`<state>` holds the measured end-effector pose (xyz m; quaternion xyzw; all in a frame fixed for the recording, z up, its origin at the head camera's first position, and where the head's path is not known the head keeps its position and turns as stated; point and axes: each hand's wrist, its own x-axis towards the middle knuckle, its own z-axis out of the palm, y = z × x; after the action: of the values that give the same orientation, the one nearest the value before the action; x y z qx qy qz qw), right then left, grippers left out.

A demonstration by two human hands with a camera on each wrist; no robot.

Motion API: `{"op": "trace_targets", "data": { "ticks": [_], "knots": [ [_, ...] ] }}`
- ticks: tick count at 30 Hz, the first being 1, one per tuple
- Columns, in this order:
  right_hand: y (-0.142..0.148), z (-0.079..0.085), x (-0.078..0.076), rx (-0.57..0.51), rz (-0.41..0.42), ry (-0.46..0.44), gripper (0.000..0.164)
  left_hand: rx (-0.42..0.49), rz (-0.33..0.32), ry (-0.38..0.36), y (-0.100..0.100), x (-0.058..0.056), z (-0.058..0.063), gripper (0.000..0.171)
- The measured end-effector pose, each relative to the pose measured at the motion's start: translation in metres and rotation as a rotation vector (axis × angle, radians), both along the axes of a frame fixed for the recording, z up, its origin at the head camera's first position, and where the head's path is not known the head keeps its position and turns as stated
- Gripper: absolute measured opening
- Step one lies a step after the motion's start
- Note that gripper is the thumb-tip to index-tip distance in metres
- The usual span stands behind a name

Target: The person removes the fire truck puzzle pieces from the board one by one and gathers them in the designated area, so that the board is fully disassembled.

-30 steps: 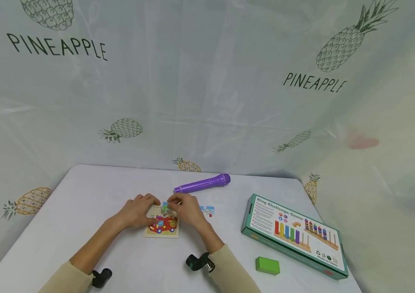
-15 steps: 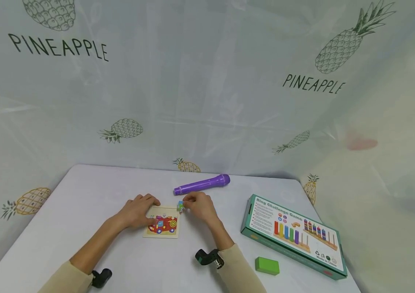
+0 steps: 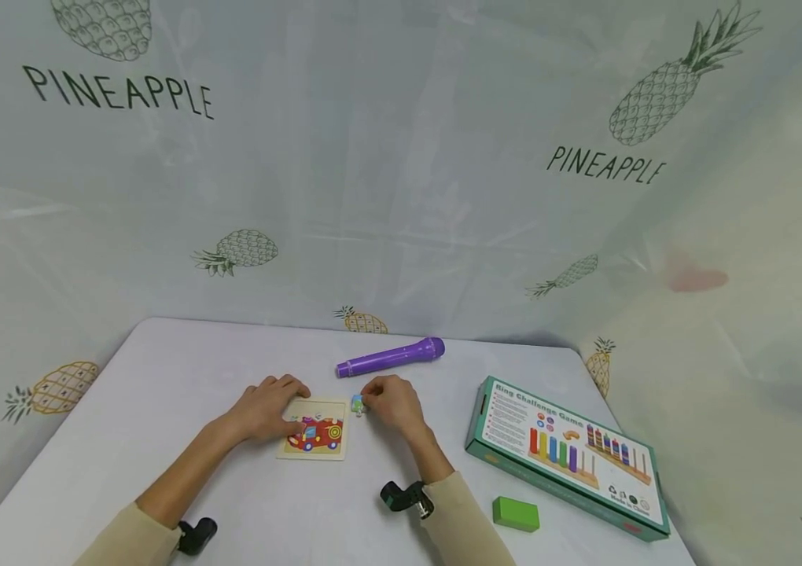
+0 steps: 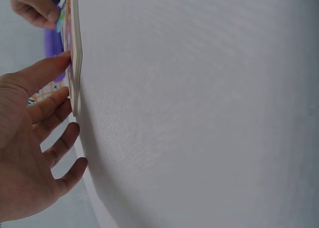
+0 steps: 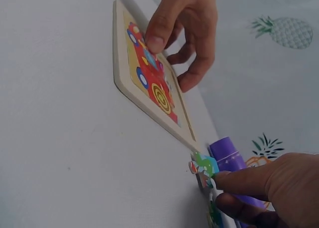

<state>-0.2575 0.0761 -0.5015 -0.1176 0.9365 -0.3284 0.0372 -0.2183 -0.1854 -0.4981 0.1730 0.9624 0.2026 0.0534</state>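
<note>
A wooden jigsaw board (image 3: 298,454) lies on the white table, a red fire-engine picture (image 3: 321,432) filling its lower part. The upper strip of its recess is bare wood. My left hand (image 3: 264,407) holds the board at its left side, thumb on the picture and fingers at the far edge (image 5: 197,41). Just off the board's upper right corner, my right hand (image 3: 395,403) pinches a small green-and-blue jigsaw piece (image 3: 358,404) between thumb and index finger. Under that hand, part of another piece (image 5: 214,215) shows in the right wrist view.
A purple toy microphone (image 3: 390,358) lies behind the board. To the right are a green-edged Ring Challenge Game box (image 3: 571,456) and a green block (image 3: 516,513). A pineapple-print curtain (image 3: 401,196) hangs behind the table.
My right hand has carried the jigsaw piece from over the board's upper part rightward, off the board. It now covers the loose pieces seen earlier. My left hand has stayed in place.
</note>
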Motion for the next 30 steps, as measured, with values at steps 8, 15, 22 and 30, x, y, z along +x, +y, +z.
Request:
{"op": "trace_targets", "data": {
  "ticks": [8, 15, 22, 30],
  "knots": [
    [0.0010, -0.0034, -0.0010, 0.036, 0.000, 0.019, 0.005, -0.014, -0.006, 0.014, -0.0004, -0.0015, -0.0013, 0.052],
    [0.0013, -0.0031, -0.0004, 0.047, -0.002, 0.025, 0.005, -0.005, -0.003, -0.001, 0.0008, 0.0007, 0.0022, 0.054],
    [0.0013, -0.0046, 0.0009, 0.060, 0.004, 0.050, 0.006, -0.013, -0.001, 0.011, 0.0012, 0.0012, 0.0015, 0.053],
    [0.0005, -0.0064, 0.0018, 0.062, 0.010, 0.077, 0.005, -0.011, 0.000, 0.014, 0.0003, 0.0018, -0.0005, 0.052]
  ]
}}
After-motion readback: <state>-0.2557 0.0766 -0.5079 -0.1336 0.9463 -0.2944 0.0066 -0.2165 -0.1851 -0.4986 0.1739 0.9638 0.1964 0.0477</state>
